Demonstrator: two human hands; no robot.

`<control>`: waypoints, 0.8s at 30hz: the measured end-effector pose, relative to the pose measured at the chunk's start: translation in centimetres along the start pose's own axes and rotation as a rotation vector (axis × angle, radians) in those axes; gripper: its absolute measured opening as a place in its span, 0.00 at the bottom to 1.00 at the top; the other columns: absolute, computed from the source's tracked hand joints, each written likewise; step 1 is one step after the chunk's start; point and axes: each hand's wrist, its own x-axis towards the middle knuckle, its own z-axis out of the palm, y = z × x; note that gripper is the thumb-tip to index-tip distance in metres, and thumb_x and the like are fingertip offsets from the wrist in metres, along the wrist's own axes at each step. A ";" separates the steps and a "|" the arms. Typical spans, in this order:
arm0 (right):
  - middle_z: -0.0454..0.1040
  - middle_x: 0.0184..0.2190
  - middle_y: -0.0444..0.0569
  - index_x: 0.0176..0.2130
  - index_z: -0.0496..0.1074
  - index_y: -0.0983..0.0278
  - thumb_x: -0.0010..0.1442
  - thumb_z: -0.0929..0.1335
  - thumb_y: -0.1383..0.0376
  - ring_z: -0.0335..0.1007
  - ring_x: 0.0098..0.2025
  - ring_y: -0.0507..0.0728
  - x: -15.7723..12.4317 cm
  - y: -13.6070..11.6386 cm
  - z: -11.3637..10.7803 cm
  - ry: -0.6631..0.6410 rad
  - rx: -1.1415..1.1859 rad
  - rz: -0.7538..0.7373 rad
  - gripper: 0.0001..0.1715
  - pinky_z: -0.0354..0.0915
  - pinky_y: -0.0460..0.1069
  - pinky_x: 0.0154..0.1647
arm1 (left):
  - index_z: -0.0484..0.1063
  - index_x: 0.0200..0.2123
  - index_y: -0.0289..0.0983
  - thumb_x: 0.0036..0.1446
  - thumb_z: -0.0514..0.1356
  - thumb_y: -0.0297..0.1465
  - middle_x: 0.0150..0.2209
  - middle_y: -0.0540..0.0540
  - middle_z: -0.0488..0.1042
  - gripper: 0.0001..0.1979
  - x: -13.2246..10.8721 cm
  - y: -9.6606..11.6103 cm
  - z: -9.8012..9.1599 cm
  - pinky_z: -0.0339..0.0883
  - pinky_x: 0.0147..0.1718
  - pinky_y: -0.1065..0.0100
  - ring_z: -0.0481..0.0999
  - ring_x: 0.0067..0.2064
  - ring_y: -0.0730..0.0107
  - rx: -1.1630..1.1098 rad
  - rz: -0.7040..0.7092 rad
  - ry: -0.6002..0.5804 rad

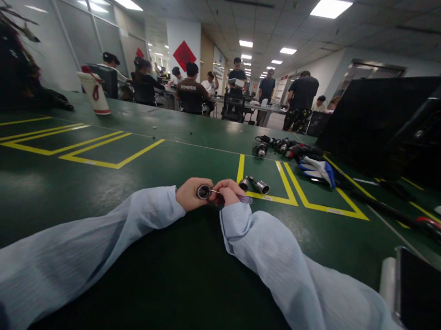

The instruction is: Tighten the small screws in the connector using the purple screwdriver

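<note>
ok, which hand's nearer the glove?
Right. The right hand is to the left of the glove, with metal fittings lying between; the left hand is farther left, beyond the right one.

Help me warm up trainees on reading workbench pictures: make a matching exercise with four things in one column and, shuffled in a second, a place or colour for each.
Things
1. Round-ended part
2. Thin-shafted tool
3. Glove
4. Cup

Places and colours
A. Held in the right hand
B. Pale with a red base, standing upright
C. Held in the left hand
D. Blue and white, lying to the right of both hands

Right pairs: 1-C, 2-A, 3-D, 4-B
</note>
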 end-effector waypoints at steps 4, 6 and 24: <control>0.68 0.10 0.38 0.21 0.66 0.65 0.41 0.61 0.72 0.60 0.13 0.47 0.8 0.5 -0.1 -0.074 0.082 0.078 0.06 0.58 0.41 0.15 | 0.63 0.21 0.33 0.42 0.59 0.26 0.21 0.52 0.67 0.05 -0.1 0.0 0.0 0.59 0.22 0.77 0.66 0.23 0.78 -0.043 -0.011 -0.012; 0.69 0.11 0.39 0.20 0.65 0.65 0.40 0.60 0.73 0.61 0.13 0.47 1.2 0.6 -0.4 -0.133 0.125 0.144 0.07 0.59 0.41 0.14 | 0.63 0.21 0.33 0.42 0.59 0.25 0.21 0.51 0.69 0.05 -0.1 -0.1 0.1 0.60 0.22 0.76 0.67 0.24 0.77 -0.070 -0.010 -0.025; 0.69 0.10 0.40 0.20 0.64 0.64 0.37 0.60 0.71 0.62 0.12 0.50 2.0 1.2 -1.2 -0.221 0.125 0.181 0.05 0.59 0.43 0.14 | 0.63 0.21 0.32 0.42 0.59 0.25 0.21 0.50 0.70 0.05 -0.2 0.1 0.2 0.61 0.23 0.76 0.69 0.24 0.76 -0.083 -0.004 -0.026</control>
